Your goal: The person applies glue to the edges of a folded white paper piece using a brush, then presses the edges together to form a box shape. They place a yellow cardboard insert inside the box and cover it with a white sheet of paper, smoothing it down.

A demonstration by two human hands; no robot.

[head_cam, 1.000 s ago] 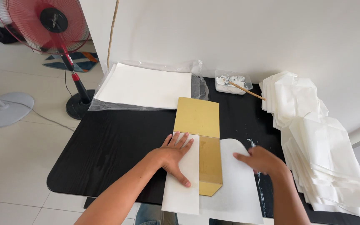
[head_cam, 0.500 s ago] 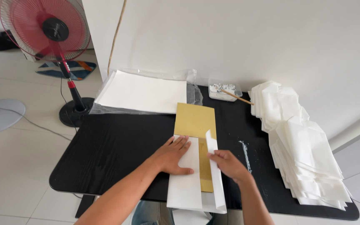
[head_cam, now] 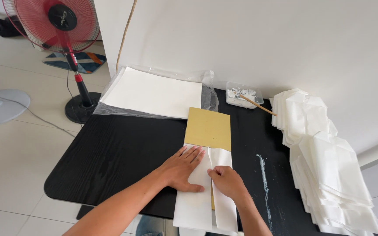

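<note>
Here, at the near edge of the black table [head_cam: 110, 153], a sheet of white paper [head_cam: 193, 203] lies wrapped around a long yellow card [head_cam: 208, 127], which serves as a form for the folds. The card's far half shows bare, pointing toward the wall; its near half is hidden under the paper, save for a thin yellow strip in the gap between the two flaps.

The left hand [head_cam: 183, 169] lies flat and open on the left flap, fingers spread toward the card, so it grips nothing: it weighs the paper down and keeps the flap from springing up. The right hand [head_cam: 227, 181] rests on the right flap [head_cam: 224, 205] with its fingers curled and its fingertips pressing at the flap's inner edge; whether it pinches that edge or only presses it cannot be told. The paper's near end hangs past the table's near edge.

Along the far edge, a stack of flat white sheets [head_cam: 154, 92] sits on clear plastic wrap, within easy reach. Near the far right corner stands a small clear tub [head_cam: 243, 94] of white paste with a wooden stick [head_cam: 259, 105] leaning out of it. A pile of folded white paper bags [head_cam: 324, 161] runs down the right edge. A pale smear [head_cam: 264, 175] marks the table just right of the hands. A red standing fan [head_cam: 57, 26] stands on the floor beyond the far left corner.
</note>
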